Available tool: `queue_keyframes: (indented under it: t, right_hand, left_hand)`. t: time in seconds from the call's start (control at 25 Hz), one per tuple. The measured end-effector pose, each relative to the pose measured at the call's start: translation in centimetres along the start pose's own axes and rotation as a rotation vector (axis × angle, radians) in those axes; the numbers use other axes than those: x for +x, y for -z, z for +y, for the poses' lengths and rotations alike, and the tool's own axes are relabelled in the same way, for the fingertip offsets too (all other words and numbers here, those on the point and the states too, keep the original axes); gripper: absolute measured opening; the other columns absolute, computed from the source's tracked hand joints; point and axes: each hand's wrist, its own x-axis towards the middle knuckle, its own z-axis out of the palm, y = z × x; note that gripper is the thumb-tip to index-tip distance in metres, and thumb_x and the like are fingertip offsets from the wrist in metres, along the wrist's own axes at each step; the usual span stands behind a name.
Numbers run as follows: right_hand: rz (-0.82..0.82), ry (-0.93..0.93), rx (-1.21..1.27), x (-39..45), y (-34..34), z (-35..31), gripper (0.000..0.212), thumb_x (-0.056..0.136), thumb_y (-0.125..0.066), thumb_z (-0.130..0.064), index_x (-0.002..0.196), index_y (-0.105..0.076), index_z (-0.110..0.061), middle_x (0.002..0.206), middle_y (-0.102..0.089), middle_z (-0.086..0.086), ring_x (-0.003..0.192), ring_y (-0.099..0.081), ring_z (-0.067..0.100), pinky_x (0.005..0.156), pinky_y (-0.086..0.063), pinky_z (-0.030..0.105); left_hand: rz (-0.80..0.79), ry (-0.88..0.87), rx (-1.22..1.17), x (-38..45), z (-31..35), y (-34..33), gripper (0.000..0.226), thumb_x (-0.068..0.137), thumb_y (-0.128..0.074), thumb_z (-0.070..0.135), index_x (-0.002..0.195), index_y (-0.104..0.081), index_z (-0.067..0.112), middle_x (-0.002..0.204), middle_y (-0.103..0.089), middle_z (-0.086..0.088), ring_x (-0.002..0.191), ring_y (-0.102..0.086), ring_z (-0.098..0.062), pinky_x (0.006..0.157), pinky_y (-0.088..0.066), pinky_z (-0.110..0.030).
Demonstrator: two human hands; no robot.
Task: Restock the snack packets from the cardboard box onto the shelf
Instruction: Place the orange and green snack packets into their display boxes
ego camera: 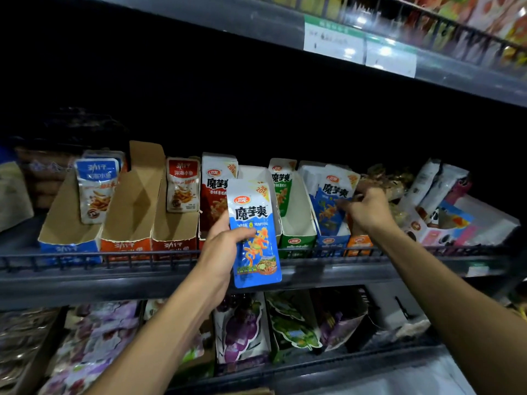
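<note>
holding blue packet in left hand, right hand's fingertips blurred

The dark wire-fronted shelf carries a row of open display cartons holding upright snack packets.

A dim shop aisle with dark metal shelving fills the view. The upper shelf edge carries glossy white price labels that catch glare from overhead light. Behind the middle tier the back panel is black and unlit. A low wire rail runs along the middle shelf's front.
</note>
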Motion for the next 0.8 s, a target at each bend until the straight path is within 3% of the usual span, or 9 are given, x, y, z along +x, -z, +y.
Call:
queue_keyframes:
  t: [0.08, 0.2, 0.36, 0.44, 0.52, 0.6, 0.72, 0.8]
  right_hand:
    - [0.099, -0.112, -0.160, -0.2, -0.6, 0.5, 0.027, 0.077, -0.079, -0.027, 0.087, -0.060, -0.012, 0.082, -0.066, 0.005, 0.072, -0.063, 0.022, 0.062, -0.052, 0.032]
    - [0.181, -0.208, -0.181, -1.5, -0.8, 0.0, 0.038, 0.077, -0.079, -0.029, 0.096, -0.052, -0.012, 0.088, -0.061, 0.005, 0.080, -0.057, 0.024, 0.067, -0.044, 0.033]
    - [0.174, 0.092, -0.044, -5.0, -0.9, -1.6, 0.016, 0.089, -0.063, -0.024, 0.090, -0.052, -0.013, 0.079, -0.055, 0.002, 0.071, -0.051, 0.016, 0.063, -0.041, 0.033]
    - [-0.066, 0.189, 0.196, -7.3, -1.3, -3.6, 0.017, 0.093, -0.061, -0.027, 0.089, -0.057, -0.011, 0.074, -0.057, 0.000, 0.064, -0.051, 0.009, 0.057, -0.042, 0.026]
    - [-0.404, 0.084, 0.406, -9.1, -2.1, -5.7, 0.018, 0.093, -0.062, -0.025, 0.095, -0.063, -0.008, 0.078, -0.067, 0.001, 0.064, -0.057, 0.006, 0.054, -0.042, 0.020]
    - [-0.543, -0.069, 0.459, -9.6, -2.6, -6.8, 0.014, 0.090, -0.066, -0.022, 0.098, -0.069, -0.011, 0.082, -0.073, 0.002, 0.064, -0.060, 0.009, 0.051, -0.042, 0.020]
    - [-0.453, -0.091, 0.419, -8.2, -1.8, -6.9, 0.008, 0.091, -0.064, -0.019, 0.093, -0.067, -0.012, 0.066, -0.066, 0.001, 0.045, -0.048, 0.006, 0.039, -0.034, 0.019]
    - [-0.185, -0.109, 0.501, -6.0, 0.0, -6.5, 0.007, 0.095, -0.058, -0.017, 0.092, -0.063, -0.013, 0.065, -0.060, 0.003, 0.040, -0.045, 0.005, 0.036, -0.035, 0.020]
  left_hand:
    - [-0.003, 0.008, 0.010, 0.0, -0.1, 0.0, 0.032, 0.092, -0.053, -0.002, 0.112, -0.064, 0.020, 0.098, -0.077, -0.002, 0.078, -0.073, -0.018, 0.072, -0.060, -0.036]
    - [-0.020, 0.006, 0.026, 0.1, -0.2, -0.2, 0.032, 0.092, -0.054, -0.003, 0.113, -0.063, 0.020, 0.100, -0.077, -0.003, 0.081, -0.073, -0.019, 0.074, -0.060, -0.037]
    - [-0.059, -0.043, 0.060, 0.1, -0.3, -0.2, 0.029, 0.091, -0.062, -0.002, 0.115, -0.060, 0.015, 0.104, -0.076, -0.003, 0.088, -0.074, -0.019, 0.073, -0.061, -0.036]
    - [-0.067, -0.077, 0.073, 0.1, -0.6, -0.6, 0.034, 0.086, -0.068, -0.003, 0.115, -0.060, 0.012, 0.105, -0.076, -0.005, 0.091, -0.074, -0.020, 0.075, -0.060, -0.036]
    - [-0.075, -0.109, 0.082, -0.1, -0.9, -0.9, 0.039, 0.080, -0.072, -0.007, 0.114, -0.060, 0.010, 0.104, -0.076, -0.007, 0.090, -0.074, -0.021, 0.077, -0.061, -0.036]
    - [-0.083, -0.123, 0.107, -0.4, -1.2, -1.2, 0.041, 0.079, -0.073, -0.007, 0.114, -0.061, 0.010, 0.102, -0.076, -0.006, 0.090, -0.074, -0.021, 0.079, -0.060, -0.036]
    - [-0.051, -0.132, 0.138, -0.5, -0.9, -1.1, 0.027, 0.089, -0.066, 0.000, 0.109, -0.062, 0.018, 0.099, -0.077, 0.002, 0.088, -0.072, -0.016, 0.075, -0.060, -0.033]
    - [-0.009, -0.124, 0.141, -0.5, -0.3, -0.7, 0.024, 0.095, -0.059, 0.001, 0.106, -0.062, 0.022, 0.095, -0.076, 0.005, 0.083, -0.070, -0.014, 0.069, -0.058, -0.030]
